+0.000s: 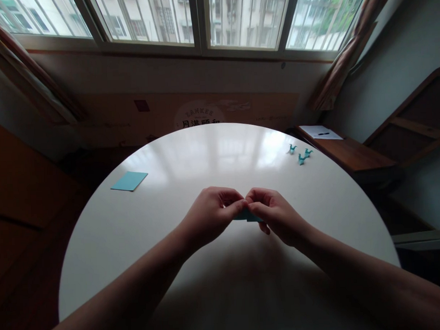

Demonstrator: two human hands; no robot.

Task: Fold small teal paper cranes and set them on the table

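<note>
Over the middle of the round, glossy white table (191,161), you hold a small folded piece of teal paper (246,215) between your two hands, its lower edge showing below your thumbs. Your left hand (215,211) grips its left part, thumb and forefinger pinched together; your right hand (274,209) pinches its right part in the same way, with one fingertip showing beneath it. Your thumbs nearly meet at the centre, and they hide much of the folding. Toward the far left lies a flat light-teal paper square (129,181); whether it is one sheet or a stack, you cannot tell. Near the far right edge stand three small teal folded-paper birds (301,159), grouped close together. Beyond them, a brown wooden side table (357,155) bears a white paper sheet (312,132) with a dark slim pen (323,134) on it.
</note>
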